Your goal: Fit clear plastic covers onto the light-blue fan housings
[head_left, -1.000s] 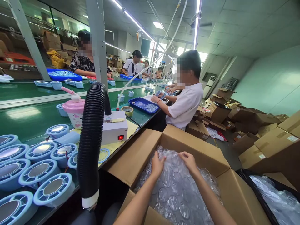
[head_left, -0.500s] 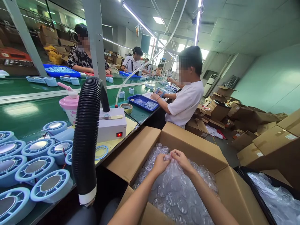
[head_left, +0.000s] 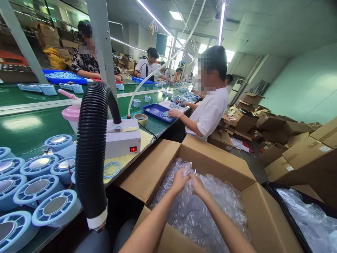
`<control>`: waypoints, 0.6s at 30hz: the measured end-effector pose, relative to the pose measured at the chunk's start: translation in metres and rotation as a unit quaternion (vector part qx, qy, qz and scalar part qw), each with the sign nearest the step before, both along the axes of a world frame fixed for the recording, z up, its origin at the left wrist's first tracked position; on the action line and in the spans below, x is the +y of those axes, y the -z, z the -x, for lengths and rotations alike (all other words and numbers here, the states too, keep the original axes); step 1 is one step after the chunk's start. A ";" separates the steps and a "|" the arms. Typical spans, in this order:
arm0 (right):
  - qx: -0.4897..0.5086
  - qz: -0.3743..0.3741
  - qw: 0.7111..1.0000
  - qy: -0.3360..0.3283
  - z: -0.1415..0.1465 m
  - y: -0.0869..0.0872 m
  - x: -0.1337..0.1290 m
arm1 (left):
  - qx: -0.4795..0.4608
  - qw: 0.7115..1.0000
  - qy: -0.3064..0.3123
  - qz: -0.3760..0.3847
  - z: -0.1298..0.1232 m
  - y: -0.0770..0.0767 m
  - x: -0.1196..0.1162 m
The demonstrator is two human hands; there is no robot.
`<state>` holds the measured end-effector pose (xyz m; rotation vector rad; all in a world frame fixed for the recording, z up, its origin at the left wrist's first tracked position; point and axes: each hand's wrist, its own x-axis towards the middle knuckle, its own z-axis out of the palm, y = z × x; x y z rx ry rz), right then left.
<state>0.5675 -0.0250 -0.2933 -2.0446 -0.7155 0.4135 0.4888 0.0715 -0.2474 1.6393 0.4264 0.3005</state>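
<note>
An open cardboard box [head_left: 265,211] in front of me holds many clear round plastic covers [head_left: 193,219], with a clear plastic bag around or over part of them. Above them my left hand [head_left: 180,180] is closed on a gathered part of the clear plastic bag [head_left: 187,169]. Close beside it, almost touching, my right hand [head_left: 198,184] is closed on the same crumpled plastic. The fingertips of both hands are partly hidden by the film and by the hands themselves.
On the green bench at left stand several light-blue round housings [head_left: 48,207]. A black ribbed hose [head_left: 92,151] rises from a white machine [head_left: 122,138]. A co-worker [head_left: 210,105] sits beyond a blue tray [head_left: 158,112]. At right a black-lined bin [head_left: 305,211] contains clear plastic.
Both hands have drawn the plastic into a tighter bunch, the right one shifting slightly left and down. More of the round covers show at right. The co-worker's arms have moved.
</note>
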 end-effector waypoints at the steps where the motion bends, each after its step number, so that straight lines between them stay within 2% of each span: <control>1: -0.017 0.039 0.999 -0.002 -0.006 0.001 -0.006 | 0.015 1.000 -0.009 -0.019 -0.001 0.000 0.002; 6: -0.115 0.197 0.972 0.051 -0.035 0.011 -0.054 | 0.075 0.990 -0.055 -0.106 0.000 0.001 0.009; 10: -0.154 0.274 0.949 0.038 -0.047 0.022 -0.088 | 0.109 0.977 -0.036 -0.180 0.006 -0.002 0.005; 15: -0.190 0.268 0.944 0.017 -0.055 0.033 -0.095 | 0.177 0.950 0.032 -0.257 0.013 0.000 -0.004; 18: -0.210 0.218 0.951 0.054 -0.056 0.033 -0.097 | 0.225 0.925 0.083 -0.296 0.016 0.005 -0.009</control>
